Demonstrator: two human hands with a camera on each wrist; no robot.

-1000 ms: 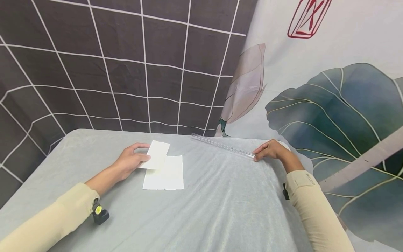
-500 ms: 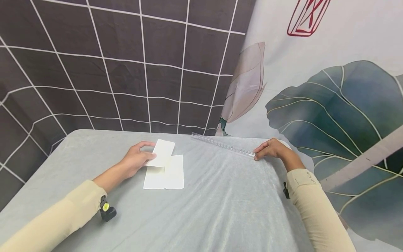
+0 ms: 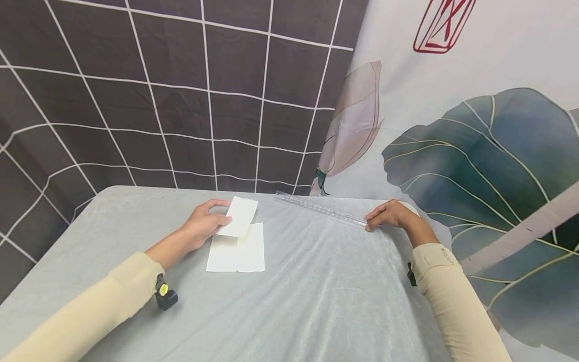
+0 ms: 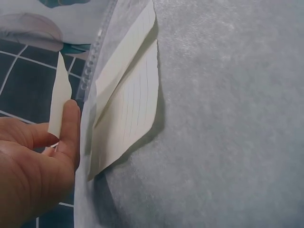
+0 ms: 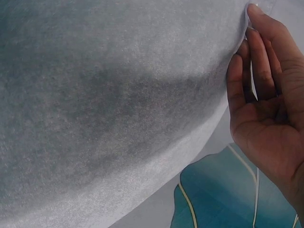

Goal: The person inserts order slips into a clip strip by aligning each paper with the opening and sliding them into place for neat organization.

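Note:
Between thumb and fingers, my left hand (image 3: 205, 224) pinches a small white sheet of paper (image 3: 239, 216), raised over two more pieces on the table. Those two, a left piece (image 3: 221, 257) and a right piece (image 3: 252, 251), lie side by side; faint ruled lines show on the lower paper (image 4: 135, 109) in the left wrist view. At the right, my right hand (image 3: 391, 215) pinches the near end of a long clear plastic strip (image 3: 318, 207) with evenly spaced segments along it. In the right wrist view, the strip is mostly out of sight beyond the fingertips.
A grey cloth (image 3: 298, 311) with soft creases covers the table. Its far edge runs just behind the strip, against a dark gridded curtain (image 3: 181, 115). A pale curtain with large leaves (image 3: 479, 166) hangs close by on the right.
My left hand has moved right and slightly away from me with the sheet, uncovering more of the left piece on the table. The right hand and strip have stayed nearly still.

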